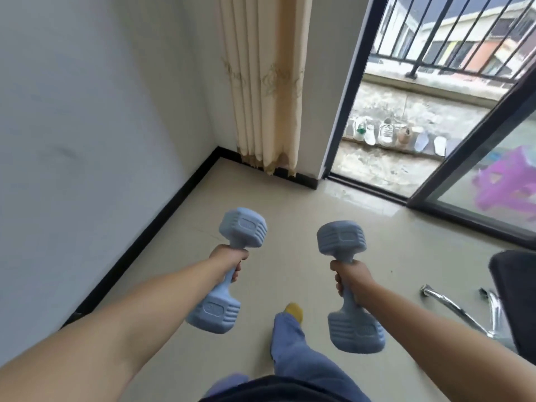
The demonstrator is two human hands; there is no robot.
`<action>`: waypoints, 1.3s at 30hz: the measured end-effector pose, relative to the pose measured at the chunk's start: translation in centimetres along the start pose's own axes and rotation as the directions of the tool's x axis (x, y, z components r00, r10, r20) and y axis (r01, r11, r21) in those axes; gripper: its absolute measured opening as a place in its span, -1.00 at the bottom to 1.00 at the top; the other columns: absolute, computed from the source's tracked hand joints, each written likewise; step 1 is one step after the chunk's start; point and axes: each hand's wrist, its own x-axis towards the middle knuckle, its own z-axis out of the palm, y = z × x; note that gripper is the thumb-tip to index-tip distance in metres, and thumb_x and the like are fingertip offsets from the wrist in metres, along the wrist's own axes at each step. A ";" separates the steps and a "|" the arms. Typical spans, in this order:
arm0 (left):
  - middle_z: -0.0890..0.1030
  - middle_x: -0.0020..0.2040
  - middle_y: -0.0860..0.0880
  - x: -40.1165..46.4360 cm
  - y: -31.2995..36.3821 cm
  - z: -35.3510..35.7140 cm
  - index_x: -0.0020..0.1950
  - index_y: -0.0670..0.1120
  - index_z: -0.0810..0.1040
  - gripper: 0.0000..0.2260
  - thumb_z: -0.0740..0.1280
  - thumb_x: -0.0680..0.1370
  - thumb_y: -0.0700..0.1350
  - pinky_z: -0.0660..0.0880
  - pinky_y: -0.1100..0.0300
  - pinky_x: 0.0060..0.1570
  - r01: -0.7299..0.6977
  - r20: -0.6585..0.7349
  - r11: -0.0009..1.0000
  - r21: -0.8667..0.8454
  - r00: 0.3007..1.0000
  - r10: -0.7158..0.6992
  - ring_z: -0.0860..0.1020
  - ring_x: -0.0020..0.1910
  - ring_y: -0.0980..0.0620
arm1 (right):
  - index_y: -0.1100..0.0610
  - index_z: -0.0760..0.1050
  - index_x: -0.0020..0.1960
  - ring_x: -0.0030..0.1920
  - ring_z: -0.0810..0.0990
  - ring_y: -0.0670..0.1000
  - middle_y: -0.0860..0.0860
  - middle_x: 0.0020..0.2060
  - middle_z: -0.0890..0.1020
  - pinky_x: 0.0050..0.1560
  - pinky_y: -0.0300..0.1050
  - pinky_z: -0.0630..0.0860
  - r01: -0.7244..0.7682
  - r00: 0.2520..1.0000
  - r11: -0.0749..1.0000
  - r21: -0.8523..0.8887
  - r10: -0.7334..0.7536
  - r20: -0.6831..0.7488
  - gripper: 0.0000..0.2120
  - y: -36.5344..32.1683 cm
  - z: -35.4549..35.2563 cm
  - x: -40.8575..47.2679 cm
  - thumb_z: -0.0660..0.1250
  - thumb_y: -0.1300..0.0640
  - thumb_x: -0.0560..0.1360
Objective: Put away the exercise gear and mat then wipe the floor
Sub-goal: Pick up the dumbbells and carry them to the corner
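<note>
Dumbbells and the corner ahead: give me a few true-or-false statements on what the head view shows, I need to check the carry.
1. The left hand grips a blue dumbbell by its handle. True.
2. The right hand is empty. False: it grips a second dumbbell.
3. The balcony door stands open. True.
4. The curtain is drawn across the doorway. False: it hangs bunched in the corner.
5. Shoes sit indoors on the tile floor. False: they are on the balcony.

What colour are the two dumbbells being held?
Pale blue-grey plastic dumbbells, seen in the head view.
</note>
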 end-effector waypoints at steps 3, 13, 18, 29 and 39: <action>0.38 -0.43 -0.11 4.5 5.2 -0.1 -0.25 -0.17 0.40 -0.88 0.25 0.49 -0.23 0.33 0.20 -0.42 0.036 -0.001 0.999 0.004 0.999 -0.036 0.32 -0.50 -0.04 | 0.22 0.38 -0.24 -0.50 0.36 0.04 0.11 -0.47 0.42 -0.44 -0.18 0.32 -0.038 0.999 0.999 -0.023 0.038 -0.013 -0.90 -5.6 -0.3 4.8 0.26 0.25 0.45; 0.36 -0.47 -0.10 22.2 22.1 0.9 -0.34 -0.17 0.38 -0.79 0.28 0.49 -0.19 0.32 0.24 -0.48 0.084 0.060 0.996 -0.003 0.995 -0.084 0.30 -0.55 -0.03 | 0.21 0.35 -0.27 -0.53 0.34 0.02 0.10 -0.49 0.40 -0.46 -0.23 0.30 -0.107 0.991 0.992 0.073 0.112 -0.072 -0.88 -20.5 1.0 20.2 0.25 0.27 0.44; 0.38 -0.49 -0.09 32.6 29.3 3.1 -0.34 -0.15 0.40 -0.79 0.30 0.48 -0.19 0.32 0.22 -0.44 0.099 0.172 0.993 0.069 0.979 -0.110 0.32 -0.54 -0.04 | 0.23 0.37 -0.25 -0.52 0.35 0.03 0.10 -0.50 0.41 -0.45 -0.21 0.32 -0.195 0.970 0.970 0.148 0.213 -0.119 -0.89 -24.2 3.1 29.2 0.25 0.27 0.44; 0.35 -0.49 -0.09 60.6 25.5 17.4 -0.37 -0.14 0.35 -0.79 0.27 0.46 -0.23 0.30 0.24 -0.45 0.174 0.195 0.972 0.156 0.960 -0.203 0.30 -0.55 -0.02 | 0.21 0.36 -0.26 -0.55 0.34 0.04 0.11 -0.51 0.38 -0.48 -0.21 0.29 -0.324 0.918 0.868 0.377 0.385 -0.096 -0.88 -18.4 12.5 58.0 0.24 0.29 0.45; 0.41 -0.45 -0.10 83.6 17.8 29.7 -0.31 -0.18 0.40 -0.84 0.29 0.46 -0.19 0.39 0.20 -0.43 0.116 0.217 0.982 0.148 0.965 -0.146 0.37 -0.52 -0.04 | 0.19 0.35 -0.24 -0.53 0.34 0.04 0.11 -0.47 0.38 -0.47 -0.22 0.30 -0.251 0.934 0.894 0.370 0.324 -0.149 -0.88 -8.4 18.5 83.3 0.25 0.27 0.45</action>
